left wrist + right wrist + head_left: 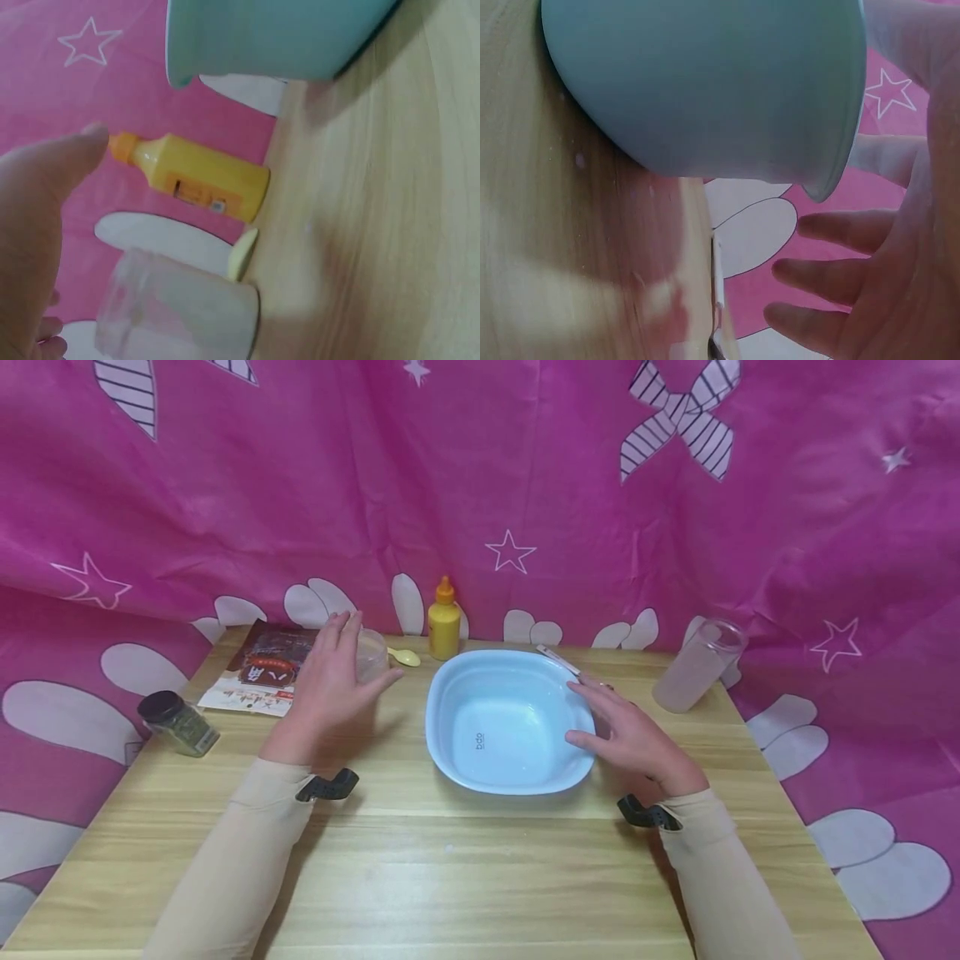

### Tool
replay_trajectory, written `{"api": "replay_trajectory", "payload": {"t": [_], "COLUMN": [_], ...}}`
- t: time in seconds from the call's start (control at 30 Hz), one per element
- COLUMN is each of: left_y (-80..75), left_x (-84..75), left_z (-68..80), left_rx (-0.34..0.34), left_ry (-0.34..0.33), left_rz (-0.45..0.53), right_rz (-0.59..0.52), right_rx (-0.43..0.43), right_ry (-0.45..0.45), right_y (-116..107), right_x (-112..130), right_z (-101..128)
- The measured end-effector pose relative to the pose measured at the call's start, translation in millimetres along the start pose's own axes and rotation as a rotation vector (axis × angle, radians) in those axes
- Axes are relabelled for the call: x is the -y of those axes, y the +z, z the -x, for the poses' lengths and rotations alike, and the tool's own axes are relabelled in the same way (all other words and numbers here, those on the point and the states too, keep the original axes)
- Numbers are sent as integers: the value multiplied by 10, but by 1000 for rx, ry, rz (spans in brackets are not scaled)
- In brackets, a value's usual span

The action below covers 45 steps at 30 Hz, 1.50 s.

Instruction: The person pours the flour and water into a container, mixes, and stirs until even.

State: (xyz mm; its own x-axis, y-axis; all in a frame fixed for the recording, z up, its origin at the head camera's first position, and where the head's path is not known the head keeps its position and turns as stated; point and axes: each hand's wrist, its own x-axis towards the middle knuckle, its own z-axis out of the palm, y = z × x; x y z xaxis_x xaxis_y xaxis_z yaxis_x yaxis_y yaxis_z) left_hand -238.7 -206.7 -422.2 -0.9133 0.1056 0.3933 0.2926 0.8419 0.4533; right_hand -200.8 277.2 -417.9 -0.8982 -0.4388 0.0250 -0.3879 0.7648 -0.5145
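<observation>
A light blue plastic basin (502,727) sits on the wooden table. At its right rim is my right hand (630,731), fingers spread and straight; whether they touch the rim I cannot tell. In the right wrist view, the basin's outer wall (697,82) is beside the fingers (817,277). My left hand (327,681) is raised, fingers extended, near a clear plastic cup (372,653) that it partly hides. Nothing is held in it. Just right of the cup lie a pale yellow spoon (405,657) and an upright yellow squeeze bottle (444,628) with an orange cap.
A brown and white food packet (262,668) lies at the back left, and a black-lidded jar (178,723) lies near the left edge. A frosted bottle (697,668) stands at the back right. One thin white object (557,658) lies behind the basin. A pink curtain (465,485) hangs behind.
</observation>
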Motion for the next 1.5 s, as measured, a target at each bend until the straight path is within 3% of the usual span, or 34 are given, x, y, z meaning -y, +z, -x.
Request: {"api": "replay_trajectory", "payload": {"t": [0.3, 0.77, 1.13, 1.5], "left_y": [136, 312, 406, 464], "left_x": [155, 307, 432, 482], "left_z": [3, 8, 19, 3], "left_rx": [-24, 3, -34, -61], "left_ry": [-122, -263, -264, -246], "left_rz": [78, 228, 401, 461], "right_rz": [-79, -348, -417, -494], "right_rx": [2, 17, 17, 10], "right_ry": [15, -15, 11, 24], "right_y": [17, 84, 123, 142], "right_x": [-75, -173, -211, -272], "right_z": [13, -9, -13, -13]}}
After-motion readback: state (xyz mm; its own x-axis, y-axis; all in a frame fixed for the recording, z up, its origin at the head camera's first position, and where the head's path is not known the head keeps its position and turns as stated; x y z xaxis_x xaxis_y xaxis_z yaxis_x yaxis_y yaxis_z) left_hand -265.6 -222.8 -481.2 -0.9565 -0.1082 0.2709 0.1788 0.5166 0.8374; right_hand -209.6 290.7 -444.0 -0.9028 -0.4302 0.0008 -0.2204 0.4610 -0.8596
